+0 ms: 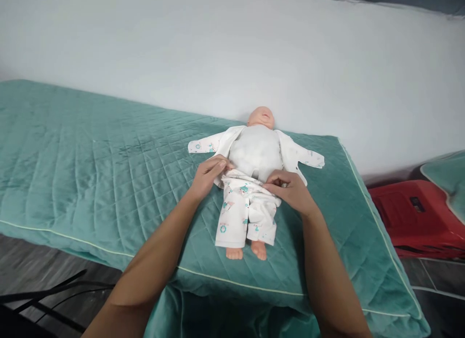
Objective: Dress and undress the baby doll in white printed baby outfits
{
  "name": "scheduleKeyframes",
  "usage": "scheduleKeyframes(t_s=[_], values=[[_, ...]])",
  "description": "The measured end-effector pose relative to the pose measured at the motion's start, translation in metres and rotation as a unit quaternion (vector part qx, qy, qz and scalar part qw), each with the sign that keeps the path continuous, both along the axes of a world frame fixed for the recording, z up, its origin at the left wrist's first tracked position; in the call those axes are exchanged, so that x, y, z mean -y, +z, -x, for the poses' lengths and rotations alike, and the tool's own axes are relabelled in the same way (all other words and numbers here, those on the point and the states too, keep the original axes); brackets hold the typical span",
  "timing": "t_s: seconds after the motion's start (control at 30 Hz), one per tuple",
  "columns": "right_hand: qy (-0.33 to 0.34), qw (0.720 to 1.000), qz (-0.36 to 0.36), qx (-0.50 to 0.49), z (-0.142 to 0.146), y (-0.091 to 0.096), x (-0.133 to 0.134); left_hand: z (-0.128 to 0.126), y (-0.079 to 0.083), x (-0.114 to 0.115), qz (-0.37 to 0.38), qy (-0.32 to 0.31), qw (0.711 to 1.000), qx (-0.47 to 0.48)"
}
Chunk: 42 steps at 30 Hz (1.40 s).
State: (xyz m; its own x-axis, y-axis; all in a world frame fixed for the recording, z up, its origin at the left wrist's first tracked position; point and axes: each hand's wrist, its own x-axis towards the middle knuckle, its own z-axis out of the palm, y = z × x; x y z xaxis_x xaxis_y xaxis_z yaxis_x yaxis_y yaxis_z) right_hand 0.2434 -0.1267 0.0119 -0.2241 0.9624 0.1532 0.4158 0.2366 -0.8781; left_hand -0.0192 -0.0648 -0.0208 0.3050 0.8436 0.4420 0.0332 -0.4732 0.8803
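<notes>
One bare left hand (pixel 211 175) and one bare right hand (pixel 290 190) pinch the waistband (pixel 247 177) of one pair of white printed fabric trousers (pixel 232 212). One pink-headed, white-bodied doll (pixel 255 146) wears them, lying face-up on one green quilted cover (pixel 109 183), two feet (pixel 234 253) showing.

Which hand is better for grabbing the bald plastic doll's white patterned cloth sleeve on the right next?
Probably the right hand: it's just below that sleeve, though its fingers are on the white patterned cloth trousers. The left hand is across the rounded white belly, farther away.
</notes>
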Motion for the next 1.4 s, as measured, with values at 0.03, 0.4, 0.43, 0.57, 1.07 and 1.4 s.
scheduleKeyframes(t_s=[0.03,0.4,0.43,0.57,1.07,1.4], values=[[0.013,1.000,-0.002,0.000,0.002,0.001,0.001,-0.001,0.000,0.000,0.009,-0.006,1.000,-0.021],[0.085,0.995,0.030,0.034,0.006,0.009,0.006,-0.002,0.008,0.006,-0.073,-0.075,0.978,-0.179],[0.070,0.997,0.035,0.022,0.007,0.007,0.006,-0.004,0.008,0.008,-0.090,-0.052,0.979,-0.175],[0.020,0.995,0.058,-0.074,0.009,-0.005,0.000,-0.020,0.007,0.009,-0.156,0.035,0.976,-0.148],[-0.173,0.880,0.069,-0.437,-0.014,-0.023,-0.022,-0.043,0.010,-0.052,0.233,0.055,0.949,0.205],[-0.253,0.897,0.005,-0.362,-0.006,-0.027,-0.037,-0.037,0.005,-0.044,0.334,0.009,0.913,0.234]])
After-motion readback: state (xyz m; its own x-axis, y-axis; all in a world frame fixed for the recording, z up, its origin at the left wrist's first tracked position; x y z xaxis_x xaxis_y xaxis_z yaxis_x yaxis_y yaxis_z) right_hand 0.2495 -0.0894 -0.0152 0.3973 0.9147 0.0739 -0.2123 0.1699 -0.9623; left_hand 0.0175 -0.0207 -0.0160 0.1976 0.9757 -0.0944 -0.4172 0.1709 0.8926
